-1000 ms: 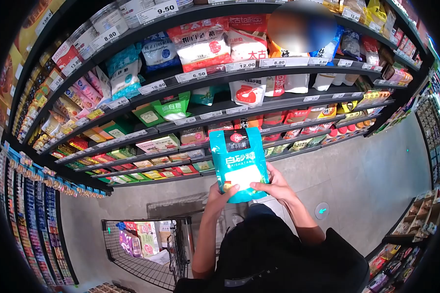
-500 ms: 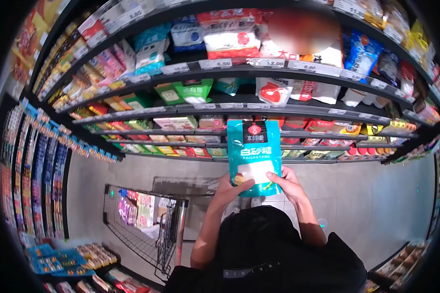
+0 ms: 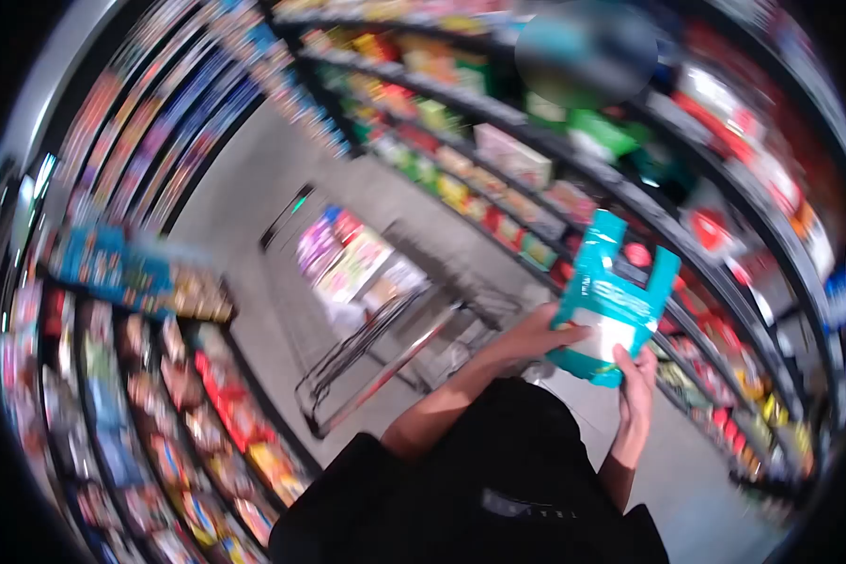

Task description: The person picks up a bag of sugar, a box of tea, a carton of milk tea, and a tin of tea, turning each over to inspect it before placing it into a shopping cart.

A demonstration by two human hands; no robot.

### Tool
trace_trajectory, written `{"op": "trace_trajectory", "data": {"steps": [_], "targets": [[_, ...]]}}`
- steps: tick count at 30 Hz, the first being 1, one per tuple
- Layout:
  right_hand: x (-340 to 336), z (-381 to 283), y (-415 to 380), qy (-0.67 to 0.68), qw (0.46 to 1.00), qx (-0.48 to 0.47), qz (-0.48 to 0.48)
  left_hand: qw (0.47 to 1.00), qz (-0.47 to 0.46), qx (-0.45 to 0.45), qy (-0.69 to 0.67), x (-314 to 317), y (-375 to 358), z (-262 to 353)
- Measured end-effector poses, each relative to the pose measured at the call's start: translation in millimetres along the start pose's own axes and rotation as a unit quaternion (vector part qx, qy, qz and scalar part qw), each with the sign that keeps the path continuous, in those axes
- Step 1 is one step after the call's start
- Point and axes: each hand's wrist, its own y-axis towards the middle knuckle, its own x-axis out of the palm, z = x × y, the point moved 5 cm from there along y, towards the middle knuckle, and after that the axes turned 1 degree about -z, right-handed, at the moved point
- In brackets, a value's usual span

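Note:
Between my two hands is a teal bag of white sugar [image 3: 620, 299], tilted to the right, with a dark label area and a white panel. My left hand [image 3: 541, 336] grips its lower left side, thumb across the front. At the lower right edge, my right hand [image 3: 637, 374] is closed on the bag, its thumb on the white panel. The fingers behind the bag are hidden. To the left stands a wire shopping cart [image 3: 348, 376] holding several packages [image 3: 348, 258], purple, white and pink among them. The view is smeared by motion.
Stocked shelves [image 3: 573, 155] run diagonally along the right side, behind the bag. Another shelf rack [image 3: 160, 122] stands at the upper left. A low display [image 3: 183, 404] with several rows of packets is at the lower left. Grey floor [image 3: 244, 179] lies around the cart.
My view has turned left, so the shelves now slant and the cart sits nearer the middle. The sugar bag, still in both hands, has shifted right in view and tilted.

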Motion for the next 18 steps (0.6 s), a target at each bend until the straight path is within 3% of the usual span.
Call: {"op": "trace_trajectory", "data": {"steps": [4, 6, 9, 11, 12, 13, 14, 15, 18], "targets": [[59.4, 16.3, 16.6, 0.009, 0.997, 0.022, -0.067, 0.999, 0.041, 0.016, -0.005, -53.2, -38.9, 5.3], [93.1, 30.8, 31.0, -0.034, 0.992, 0.024, -0.118, 0.986, 0.114, 0.118, -0.01, -81.5, -63.1, 12.4], [169.5, 35.9, 39.0, -0.094, 0.971, 0.019, -0.22, 0.976, 0.2, 0.076, -0.032, -137.5, -114.1, 16.0], [225.7, 43.5, 42.7, -0.128, 0.96, 0.015, -0.248, 0.962, 0.251, 0.095, -0.043, -179.3, -147.0, 9.5], [254.5, 46.3, 42.7, -0.12, 0.949, -0.006, -0.292, 0.959, 0.267, 0.085, -0.053, -201.2, -169.5, 15.6], [279.8, 51.5, 44.3, -0.109, 0.936, -0.027, -0.335, 0.938, 0.342, 0.051, 0.011, -232.0, -190.5, 1.3], [297.3, 60.4, 51.8, -0.263, 0.897, -0.158, -0.317, 0.925, 0.375, 0.053, -0.004, -257.1, -215.0, 2.2], [317.1, 57.8, 48.6, -0.347, 0.855, -0.231, -0.309, 0.905, 0.425, 0.034, -0.004, -280.0, -242.6, 7.3], [337.4, 102.8, 53.6, -0.466, 0.79, -0.288, -0.277, 0.852, 0.518, 0.063, -0.034, -366.5, -317.6, -0.2]]}}
